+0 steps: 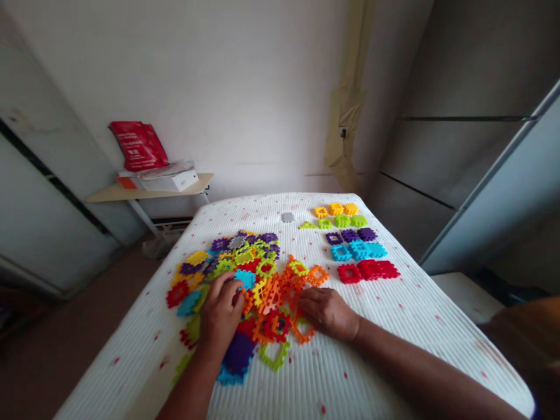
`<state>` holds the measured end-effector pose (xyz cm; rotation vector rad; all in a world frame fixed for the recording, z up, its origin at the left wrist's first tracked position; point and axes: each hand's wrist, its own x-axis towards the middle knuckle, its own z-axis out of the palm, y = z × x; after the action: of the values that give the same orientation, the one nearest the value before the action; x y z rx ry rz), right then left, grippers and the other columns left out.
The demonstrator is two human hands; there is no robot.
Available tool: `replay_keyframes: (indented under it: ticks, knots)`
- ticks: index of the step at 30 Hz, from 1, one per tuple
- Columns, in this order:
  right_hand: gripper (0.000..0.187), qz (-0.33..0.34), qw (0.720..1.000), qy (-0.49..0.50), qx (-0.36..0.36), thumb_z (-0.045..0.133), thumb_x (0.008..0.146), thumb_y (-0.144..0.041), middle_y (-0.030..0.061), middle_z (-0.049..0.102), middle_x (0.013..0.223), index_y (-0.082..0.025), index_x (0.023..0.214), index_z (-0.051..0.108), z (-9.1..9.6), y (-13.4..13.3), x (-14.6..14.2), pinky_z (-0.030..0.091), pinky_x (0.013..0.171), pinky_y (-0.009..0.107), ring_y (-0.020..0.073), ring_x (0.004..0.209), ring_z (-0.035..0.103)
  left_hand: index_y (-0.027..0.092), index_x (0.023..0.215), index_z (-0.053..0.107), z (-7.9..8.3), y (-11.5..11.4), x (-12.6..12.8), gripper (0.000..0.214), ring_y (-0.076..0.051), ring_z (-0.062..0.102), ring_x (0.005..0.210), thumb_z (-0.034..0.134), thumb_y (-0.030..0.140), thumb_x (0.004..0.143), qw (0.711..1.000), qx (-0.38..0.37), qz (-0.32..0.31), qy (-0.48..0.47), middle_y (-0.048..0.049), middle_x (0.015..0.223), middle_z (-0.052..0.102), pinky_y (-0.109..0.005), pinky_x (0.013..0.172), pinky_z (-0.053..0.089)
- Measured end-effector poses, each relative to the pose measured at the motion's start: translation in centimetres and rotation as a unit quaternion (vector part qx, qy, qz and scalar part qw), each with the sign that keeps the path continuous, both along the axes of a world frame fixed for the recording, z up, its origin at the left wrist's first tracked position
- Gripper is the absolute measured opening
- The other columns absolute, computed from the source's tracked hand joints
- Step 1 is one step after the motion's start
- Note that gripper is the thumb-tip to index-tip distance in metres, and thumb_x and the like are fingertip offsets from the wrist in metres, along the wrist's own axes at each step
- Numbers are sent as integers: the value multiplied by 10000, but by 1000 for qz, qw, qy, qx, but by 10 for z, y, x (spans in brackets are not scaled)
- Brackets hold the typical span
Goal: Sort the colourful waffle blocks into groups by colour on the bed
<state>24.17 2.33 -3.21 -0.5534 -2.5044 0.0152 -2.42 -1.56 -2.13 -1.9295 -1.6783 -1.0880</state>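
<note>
A loose pile of colourful interlocking plastic tiles point(245, 274) lies on the white table cover point(376, 350). My left hand point(222, 312) rests on the pile's near left part, fingers curled down onto tiles by a blue one point(245, 279); what they grip is hidden. My right hand point(326, 312) lies palm down at the pile's right edge, fingers bent onto orange tiles point(280, 294). To the far right, sorted rows sit by colour: yellow point(336, 209), green point(342, 221), purple point(350, 235), blue point(359, 251), red point(368, 270).
A single grey tile point(287, 217) lies apart near the table's far edge. A small side table point(149, 191) at the back left carries a white box and a red bag point(138, 146). Walls and cabinet panels close in on both sides.
</note>
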Motion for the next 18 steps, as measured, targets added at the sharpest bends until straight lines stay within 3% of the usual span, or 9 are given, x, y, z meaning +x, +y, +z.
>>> replay_keyframes:
  ticks: [7, 12, 18]
  knots:
    - [224, 20, 1000, 21, -6, 389, 946, -215, 96, 654, 854, -157, 916, 603, 2, 0, -1, 503, 686, 253, 144, 764, 622, 184, 932, 613, -2, -1, 1, 213, -212, 585, 1042, 496, 103, 774, 1000, -13, 7, -24, -99, 1107, 601, -338, 903, 479]
    - [222, 18, 1000, 16, -4, 399, 941, -205, 97, 658, 847, -153, 904, 612, 3, 0, 0, 511, 690, 259, 151, 782, 627, 171, 988, 615, 2, -5, 2, 279, -182, 587, 1042, 442, 64, 796, 998, 31, -30, -47, -101, 1112, 611, -320, 904, 483]
    - [222, 16, 1000, 15, -2, 398, 937, -195, 101, 664, 864, -152, 904, 613, 0, 1, 0, 524, 695, 263, 156, 800, 635, 186, 952, 642, 5, -7, 0, 210, -158, 621, 945, 490, 115, 826, 994, 71, -22, -79, -76, 1010, 657, -298, 851, 500]
